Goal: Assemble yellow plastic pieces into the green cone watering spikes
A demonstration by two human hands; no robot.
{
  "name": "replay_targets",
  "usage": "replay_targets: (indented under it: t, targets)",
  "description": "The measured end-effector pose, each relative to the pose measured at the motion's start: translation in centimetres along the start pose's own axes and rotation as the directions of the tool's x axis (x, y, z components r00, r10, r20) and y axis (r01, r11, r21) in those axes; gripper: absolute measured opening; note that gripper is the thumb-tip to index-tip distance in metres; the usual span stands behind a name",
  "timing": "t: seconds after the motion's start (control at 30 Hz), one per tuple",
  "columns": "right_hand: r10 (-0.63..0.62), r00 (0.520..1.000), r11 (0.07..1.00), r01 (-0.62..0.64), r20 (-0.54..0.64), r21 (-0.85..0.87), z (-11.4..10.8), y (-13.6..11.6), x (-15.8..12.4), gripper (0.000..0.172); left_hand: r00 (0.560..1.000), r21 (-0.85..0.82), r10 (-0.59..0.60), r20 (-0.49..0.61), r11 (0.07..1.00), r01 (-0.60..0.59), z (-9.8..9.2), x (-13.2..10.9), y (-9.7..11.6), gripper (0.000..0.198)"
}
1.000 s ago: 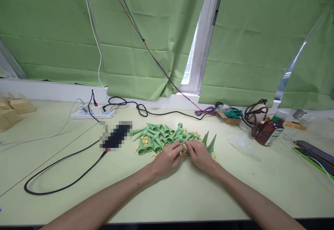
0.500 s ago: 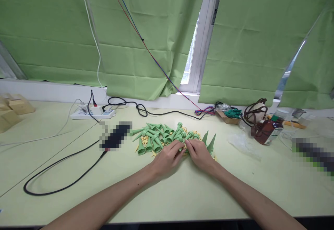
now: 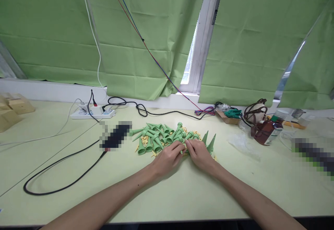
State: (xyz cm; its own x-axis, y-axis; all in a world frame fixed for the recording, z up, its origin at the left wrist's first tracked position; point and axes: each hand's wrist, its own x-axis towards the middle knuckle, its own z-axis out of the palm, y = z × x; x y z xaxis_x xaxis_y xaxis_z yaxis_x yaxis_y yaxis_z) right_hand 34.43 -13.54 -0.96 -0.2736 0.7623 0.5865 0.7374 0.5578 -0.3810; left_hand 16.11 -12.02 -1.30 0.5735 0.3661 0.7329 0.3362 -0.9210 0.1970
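My left hand [image 3: 171, 154] is closed, and a bit of a green plastic spike [image 3: 182, 151] shows at its fingertips. My right hand [image 3: 199, 152] meets it from the right, thumb and fingers pinched together; the fingers cover most of what lies between the two hands. Just behind them spreads a heap of hollow green cone-shaped spikes [image 3: 156, 146], lying on their sides at many angles. Small yellow plastic pieces [image 3: 144, 140] are scattered among and beneath the cones. Beside my right hand, two green spikes [image 3: 211, 143] point upward.
A black cable [image 3: 65, 190] loops across the table on the left, by a blurred dark object [image 3: 116, 136]. Behind it lies a white power strip [image 3: 106, 114]. To the right are a clear plastic bag [image 3: 242, 144], a brown bottle [image 3: 268, 131] and a small cardboard box [image 3: 229, 119].
Both hands stay in nearly the same place, with only a slight shift of the fingers. A little more green shows at the left fingertips. The heap has not moved.
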Motion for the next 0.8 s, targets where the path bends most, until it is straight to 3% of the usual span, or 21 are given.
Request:
replay_targets:
  t: [0.3, 0.4, 0.5, 0.63, 0.8]
  targets:
    - [0.043, 0.99, 0.999, -0.044, -0.134, -0.005, -0.1, -0.3, 0.1, 0.045, 0.996, 0.0, -0.063, -0.056, 0.998, 0.063, -0.3, 0.4, 0.3, 0.012]
    - [0.001, 0.982, 0.999, 0.009, -0.189, 0.053, -0.5, -0.7, -0.1, 0.038, 0.989, -0.019, -0.131, -0.075, 0.991, 0.13, -0.3, 0.4, 0.3, 0.011]
    - [-0.072, 0.977, 0.982, 0.105, -0.199, 0.158, -0.9, -1.3, -0.4, 0.015, 0.976, -0.059, -0.201, -0.086, 0.979, 0.197, -0.1, 0.1, 0.2, 0.016]
    - [-0.181, 0.967, 0.956, 0.216, -0.181, 0.2, -1.1, -2.0, -0.5, 0.027, 0.974, -0.089, -0.22, -0.055, 0.973, 0.215, -0.1, -0.2, 0.1, 0.04]
    - [-0.26, 0.951, 0.95, 0.283, -0.167, 0.135, -0.9, -1.8, -0.4, 0.013, 0.975, -0.115, -0.222, 0.004, 0.968, 0.221, -0.3, 0.0, 0.6, 0.037]
